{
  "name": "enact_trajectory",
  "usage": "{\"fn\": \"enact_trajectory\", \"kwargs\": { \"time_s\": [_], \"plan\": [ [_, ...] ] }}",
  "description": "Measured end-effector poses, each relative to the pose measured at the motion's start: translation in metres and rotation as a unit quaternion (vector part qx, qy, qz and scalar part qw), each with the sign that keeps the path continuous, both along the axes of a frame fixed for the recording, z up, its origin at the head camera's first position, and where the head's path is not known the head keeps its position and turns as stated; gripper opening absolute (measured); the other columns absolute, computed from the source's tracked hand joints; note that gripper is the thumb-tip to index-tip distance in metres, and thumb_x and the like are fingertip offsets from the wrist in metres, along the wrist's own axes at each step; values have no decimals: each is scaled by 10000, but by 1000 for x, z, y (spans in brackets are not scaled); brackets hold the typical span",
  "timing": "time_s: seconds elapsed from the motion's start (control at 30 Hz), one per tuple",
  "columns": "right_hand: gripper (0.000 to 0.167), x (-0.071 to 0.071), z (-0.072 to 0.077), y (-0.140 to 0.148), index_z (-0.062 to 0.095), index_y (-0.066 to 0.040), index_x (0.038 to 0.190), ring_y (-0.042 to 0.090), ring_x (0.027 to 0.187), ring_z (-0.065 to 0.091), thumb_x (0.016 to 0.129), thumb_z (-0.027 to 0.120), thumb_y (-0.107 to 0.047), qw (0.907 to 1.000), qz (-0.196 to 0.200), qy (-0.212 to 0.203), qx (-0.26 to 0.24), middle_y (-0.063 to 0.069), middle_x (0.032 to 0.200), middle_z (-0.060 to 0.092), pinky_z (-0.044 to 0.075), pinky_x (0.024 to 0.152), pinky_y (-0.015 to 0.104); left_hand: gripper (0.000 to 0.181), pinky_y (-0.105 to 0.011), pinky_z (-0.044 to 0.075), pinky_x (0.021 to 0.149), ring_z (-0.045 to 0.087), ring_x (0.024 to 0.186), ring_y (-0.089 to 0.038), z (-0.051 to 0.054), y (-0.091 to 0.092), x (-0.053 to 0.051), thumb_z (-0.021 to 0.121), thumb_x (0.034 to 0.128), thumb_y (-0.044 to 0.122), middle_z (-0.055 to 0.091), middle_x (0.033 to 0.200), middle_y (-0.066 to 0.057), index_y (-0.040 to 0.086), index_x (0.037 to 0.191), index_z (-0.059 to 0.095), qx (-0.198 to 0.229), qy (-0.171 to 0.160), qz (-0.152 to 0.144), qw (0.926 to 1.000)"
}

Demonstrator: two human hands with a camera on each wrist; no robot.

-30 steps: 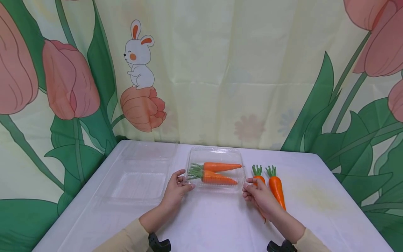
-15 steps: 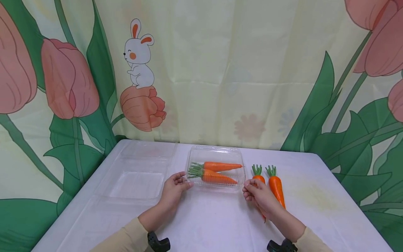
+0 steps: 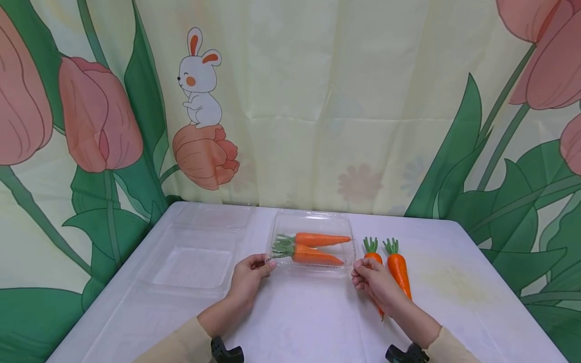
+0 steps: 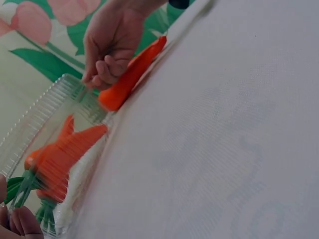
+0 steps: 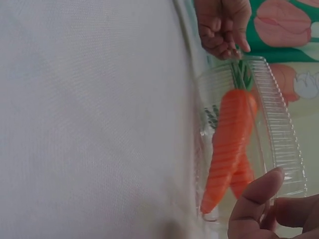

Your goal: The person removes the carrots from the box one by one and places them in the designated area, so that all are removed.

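A transparent plastic box (image 3: pixel 313 217) lies on the table with two orange carrots inside, a rear carrot (image 3: pixel 324 239) and a front carrot (image 3: pixel 315 255), their green tops to the left. My left hand (image 3: pixel 248 278) pinches the box's near left corner. At the near right corner, my right hand (image 3: pixel 378 285) pinches the rim between thumb and finger, as the right wrist view shows. Ridged plastic covers the carrots in both wrist views. Beside the right hand lie two more carrots, an outer carrot (image 3: pixel 399 275) and an inner carrot (image 3: pixel 373 256) partly hidden by that hand.
Left of the box, a second transparent plastic container (image 3: pixel 192 267) lies unfolded on the white-covered table (image 3: pixel 308 322). A curtain (image 3: pixel 295 101) printed with tulips and a rabbit hangs right behind the table's far edge.
The left hand's fingers have drawn in from alongside the box to its near left corner. The box has shifted very slightly right. My right hand has hardly moved.
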State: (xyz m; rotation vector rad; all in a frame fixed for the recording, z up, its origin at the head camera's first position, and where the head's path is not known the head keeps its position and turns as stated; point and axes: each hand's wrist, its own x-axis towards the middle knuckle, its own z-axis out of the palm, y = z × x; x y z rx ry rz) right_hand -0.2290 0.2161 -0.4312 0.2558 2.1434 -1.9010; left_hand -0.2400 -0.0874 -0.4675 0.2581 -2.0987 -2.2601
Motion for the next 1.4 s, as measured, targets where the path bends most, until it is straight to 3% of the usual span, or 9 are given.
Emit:
{"fn": "enact_trajectory", "kwargs": {
  "time_s": [0.2, 0.37, 0.57, 0.77, 1.0, 1.2, 1.4],
  "plan": [
    [303, -2, 1, 1, 434, 80, 1274, 180, 846, 570, 1109, 452, -173, 9998, 164, 77, -25, 128, 1013, 589, 555, 748, 197, 306, -269, 547, 770, 558, 841, -146, 13, 0, -3, 665, 999, 215, 547, 993, -56, -20, 1152, 544, 229, -311, -131, 9992],
    [308, -1, 2, 2, 422, 82, 1285, 182, 852, 570, 1112, 442, -171, 9998, 211, 14, -51, 131, 1020, 583, 554, 754, 199, 316, -248, 515, 734, 522, 824, -161, 24, -1, -19, 491, 1043, 218, 506, 1012, -87, -34, 1231, 468, 825, -531, 24, 9952],
    [306, 0, 3, 5, 409, 70, 1277, 180, 852, 573, 1114, 438, -188, 9995, 305, -47, -115, 123, 1017, 577, 554, 757, 206, 413, -258, 471, 792, 502, 901, -188, 34, -2, -40, 443, 1063, 174, 508, 1121, -137, -89, 1381, 439, 997, -910, -142, 9907],
    [313, 2, 4, 8, 398, 62, 1293, 176, 851, 584, 1117, 424, -196, 9989, 450, -100, -112, 119, 1021, 578, 556, 759, 204, 436, -267, 445, 803, 502, 945, -194, 37, -8, -60, 425, 1053, 113, 502, 1184, -148, -71, 1447, 461, 1197, -1353, -443, 9825],
    [332, 1, 6, 12, 401, 69, 1297, 173, 847, 609, 1115, 431, -207, 9977, 631, -201, -129, 123, 1020, 597, 572, 773, 208, 491, -262, 441, 838, 485, 1038, -217, 35, -10, -78, 423, 1030, -29, 497, 1359, -191, 11, 1519, 436, 1036, -1485, -701, 9810],
    [364, -1, 12, 17, 424, 69, 1286, 191, 904, 716, 1119, 423, -254, 9961, 852, -131, 164, 152, 1094, 611, 618, 856, 269, 556, -237, 470, 769, 506, 1005, -208, 32, -11, -82, 469, 992, -103, 491, 1356, -191, 26, 1531, 424, 1138, -1507, -761, 9790],
    [385, -2, 24, 18, 439, 35, 1312, 269, 1139, 711, 1107, 465, -290, 9939, 723, 177, 809, 185, 1158, 608, 584, 994, 360, 563, -234, 472, 741, 526, 972, -196, 31, -11, -80, 479, 984, -113, 512, 1351, -188, 43, 1523, 439, 1144, -1490, -787, 9790]
  ]
}}
